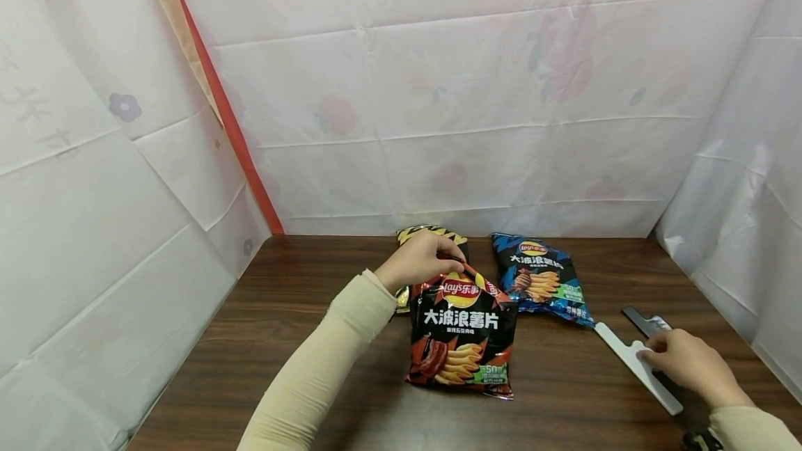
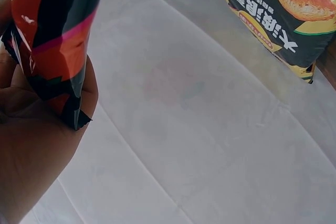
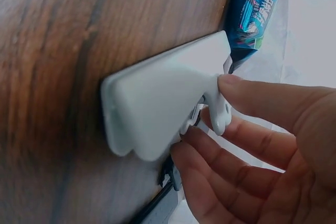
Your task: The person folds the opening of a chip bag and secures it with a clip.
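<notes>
My left hand (image 1: 418,262) grips the top of a red and black bag of Lay's potato chips (image 1: 460,339). That bag stands upright over the table, its front toward me. In the left wrist view the bag's folded corner (image 2: 68,82) pokes out from the palm. On the right, my right hand (image 1: 692,366) pinches the lever of a white sealing clip (image 1: 626,359) between thumb and fingers. The clip's long body (image 3: 157,95) lies close to the tabletop in the right wrist view; whether it touches is hard to tell.
Behind the left hand lies a yellow and black chip bag (image 1: 432,232), partly hidden. A blue chip bag (image 1: 540,280) lies at the back right, its corner by the white clip. A dark clip (image 1: 638,319) lies beyond the white one. White sheets (image 1: 470,103) wall the wooden table.
</notes>
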{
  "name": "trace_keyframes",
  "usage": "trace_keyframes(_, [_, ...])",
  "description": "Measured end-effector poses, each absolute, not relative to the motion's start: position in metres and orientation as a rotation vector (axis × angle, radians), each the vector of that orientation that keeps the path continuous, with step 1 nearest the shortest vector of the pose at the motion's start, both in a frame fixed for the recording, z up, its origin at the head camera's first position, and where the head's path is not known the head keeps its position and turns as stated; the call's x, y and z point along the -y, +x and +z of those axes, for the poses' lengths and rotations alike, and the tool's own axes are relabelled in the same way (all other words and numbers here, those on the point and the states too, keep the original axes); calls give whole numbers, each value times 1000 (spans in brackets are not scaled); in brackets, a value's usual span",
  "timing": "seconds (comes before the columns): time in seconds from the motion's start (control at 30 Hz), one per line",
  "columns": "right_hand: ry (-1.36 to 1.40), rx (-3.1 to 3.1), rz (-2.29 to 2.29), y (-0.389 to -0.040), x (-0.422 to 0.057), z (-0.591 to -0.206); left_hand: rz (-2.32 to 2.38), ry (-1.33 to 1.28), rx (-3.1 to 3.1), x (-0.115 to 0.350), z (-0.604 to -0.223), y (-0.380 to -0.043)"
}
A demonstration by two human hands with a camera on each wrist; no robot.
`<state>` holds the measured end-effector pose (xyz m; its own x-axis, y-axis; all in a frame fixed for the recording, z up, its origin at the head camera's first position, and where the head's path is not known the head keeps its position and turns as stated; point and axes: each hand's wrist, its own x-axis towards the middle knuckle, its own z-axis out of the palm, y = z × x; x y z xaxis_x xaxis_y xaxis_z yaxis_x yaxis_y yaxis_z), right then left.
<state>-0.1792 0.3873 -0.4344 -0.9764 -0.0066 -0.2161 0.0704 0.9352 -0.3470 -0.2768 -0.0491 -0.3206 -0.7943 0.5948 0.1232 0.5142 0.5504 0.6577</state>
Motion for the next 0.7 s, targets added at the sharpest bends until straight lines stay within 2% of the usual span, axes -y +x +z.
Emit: trace_keyframes(0.7, [16,-2901,-692,-177,-387,-428,1066,985,-2652,48,-321,-278])
